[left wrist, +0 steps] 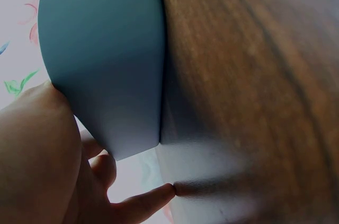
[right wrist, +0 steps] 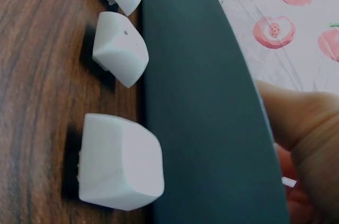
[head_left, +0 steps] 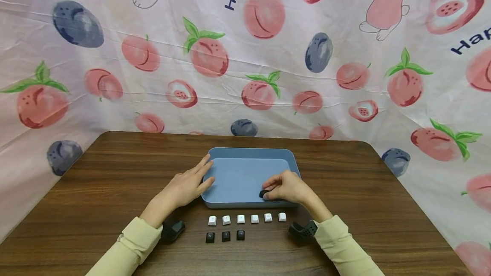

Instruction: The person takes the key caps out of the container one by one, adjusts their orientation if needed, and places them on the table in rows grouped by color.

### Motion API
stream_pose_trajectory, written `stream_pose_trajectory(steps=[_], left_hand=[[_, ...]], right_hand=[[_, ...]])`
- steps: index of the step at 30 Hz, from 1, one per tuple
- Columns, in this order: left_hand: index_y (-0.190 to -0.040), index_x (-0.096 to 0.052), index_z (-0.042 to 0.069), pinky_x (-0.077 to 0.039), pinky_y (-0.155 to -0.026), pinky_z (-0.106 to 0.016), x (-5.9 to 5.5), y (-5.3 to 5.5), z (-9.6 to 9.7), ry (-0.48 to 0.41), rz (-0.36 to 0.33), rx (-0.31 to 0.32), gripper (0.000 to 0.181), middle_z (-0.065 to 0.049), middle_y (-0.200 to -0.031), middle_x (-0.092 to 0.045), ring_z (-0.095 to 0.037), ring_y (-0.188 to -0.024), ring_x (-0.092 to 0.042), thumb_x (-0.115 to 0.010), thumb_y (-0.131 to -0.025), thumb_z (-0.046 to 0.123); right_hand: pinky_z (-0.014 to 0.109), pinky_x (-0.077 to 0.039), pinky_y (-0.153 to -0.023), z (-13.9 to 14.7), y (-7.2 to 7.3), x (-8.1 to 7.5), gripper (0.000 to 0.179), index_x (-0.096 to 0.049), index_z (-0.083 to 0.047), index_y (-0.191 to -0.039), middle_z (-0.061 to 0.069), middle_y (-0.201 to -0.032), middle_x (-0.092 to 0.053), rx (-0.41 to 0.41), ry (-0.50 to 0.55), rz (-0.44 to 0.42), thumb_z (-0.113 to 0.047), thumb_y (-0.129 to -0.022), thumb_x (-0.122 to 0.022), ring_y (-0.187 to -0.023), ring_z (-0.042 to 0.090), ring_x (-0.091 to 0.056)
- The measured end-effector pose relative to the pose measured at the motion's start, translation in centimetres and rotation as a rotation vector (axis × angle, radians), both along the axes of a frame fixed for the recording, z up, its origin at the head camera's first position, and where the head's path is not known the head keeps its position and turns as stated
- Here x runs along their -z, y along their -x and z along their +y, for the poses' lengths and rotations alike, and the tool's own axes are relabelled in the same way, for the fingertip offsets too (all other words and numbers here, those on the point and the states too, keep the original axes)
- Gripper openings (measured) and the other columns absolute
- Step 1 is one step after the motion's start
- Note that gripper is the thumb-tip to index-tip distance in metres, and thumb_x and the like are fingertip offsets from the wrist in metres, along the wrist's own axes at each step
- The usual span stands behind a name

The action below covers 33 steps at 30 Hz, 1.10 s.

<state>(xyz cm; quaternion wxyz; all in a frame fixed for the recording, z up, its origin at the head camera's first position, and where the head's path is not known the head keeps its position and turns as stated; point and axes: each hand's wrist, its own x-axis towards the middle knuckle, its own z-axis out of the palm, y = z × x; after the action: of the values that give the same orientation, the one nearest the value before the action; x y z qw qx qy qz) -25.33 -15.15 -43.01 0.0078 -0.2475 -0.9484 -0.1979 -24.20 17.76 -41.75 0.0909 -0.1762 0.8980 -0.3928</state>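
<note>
My right hand [head_left: 285, 188] reaches over the front right of a shallow blue tray [head_left: 245, 152], thumb and fingers pinching a black keycap [head_left: 262, 193] just above the tray floor. A dark patch under that hand is partly covered, and I cannot tell if it is another keycap or shadow. My left hand [head_left: 185, 185] rests on the tray's left rim, its fingers extended. From the left wrist, the hand [left wrist: 37, 155] lies along the tray's outer wall [left wrist: 106, 38]. In the right wrist view the thumb [right wrist: 296, 113] is beyond the tray's front wall [right wrist: 206, 102], and the fingertips are mostly hidden.
In front of the tray, several white keycaps [head_left: 241, 219] form a row. Nearer me, three black keycaps [head_left: 226, 236] make a second row on the wooden table [head_left: 345, 173]. A fruit-printed cloth [head_left: 161, 24] hangs behind. Dark wrist devices [head_left: 304, 230] sit below both hands.
</note>
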Motion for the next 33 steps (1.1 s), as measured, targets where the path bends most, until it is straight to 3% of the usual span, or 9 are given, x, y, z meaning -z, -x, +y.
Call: stream_pose_trajectory(steps=[8,14,23,33], left_hand=[[-0.161,-0.03,0.006,-0.036,-0.106,-0.07,0.1,0.2,-0.1,0.003,0.0,0.002,0.064,-0.013,-0.171,-0.017,-0.045,-0.143,-0.043,-0.046,-0.109,0.04],[-0.161,-0.031,0.006,-0.035,-0.106,-0.071,0.1,0.1,-0.2,0.012,-0.002,-0.011,0.064,-0.013,-0.171,-0.017,-0.044,-0.143,-0.043,-0.046,-0.109,0.04],[-0.16,-0.032,0.006,-0.036,-0.106,-0.071,0.2,0.1,-0.1,0.004,0.001,-0.006,0.063,-0.013,-0.17,-0.018,-0.043,-0.143,-0.043,-0.047,-0.108,0.039],[-0.16,-0.032,0.005,-0.037,-0.106,-0.069,0.1,0.1,-0.2,-0.001,0.007,-0.006,0.063,-0.014,-0.17,-0.018,-0.044,-0.143,-0.044,-0.047,-0.108,0.039]], right_hand=[[0.027,-0.056,-0.072,0.1,-0.6,0.0,0.018,-0.082,-0.009,-0.097,0.001,-0.088,-0.079,0.024,-0.079,0.055,-0.017,-0.081,-0.085,-0.08,0.007,-0.07],[0.025,-0.054,-0.066,-0.3,-1.5,-0.5,0.019,-0.081,-0.016,-0.105,0.001,-0.098,-0.078,0.02,-0.02,0.17,-0.022,-0.087,-0.082,-0.076,0.007,-0.071],[0.024,-0.054,-0.063,-1.3,-4.5,-1.2,0.022,-0.08,-0.016,-0.11,-0.002,-0.1,-0.075,-0.116,0.065,0.322,-0.021,-0.089,-0.081,-0.079,0.002,-0.068],[0.021,-0.05,-0.057,-1.3,-7.5,-0.3,0.018,-0.08,-0.015,-0.105,0.0,-0.087,-0.072,-0.202,0.106,0.333,-0.015,-0.087,-0.082,-0.068,-0.003,-0.059]])
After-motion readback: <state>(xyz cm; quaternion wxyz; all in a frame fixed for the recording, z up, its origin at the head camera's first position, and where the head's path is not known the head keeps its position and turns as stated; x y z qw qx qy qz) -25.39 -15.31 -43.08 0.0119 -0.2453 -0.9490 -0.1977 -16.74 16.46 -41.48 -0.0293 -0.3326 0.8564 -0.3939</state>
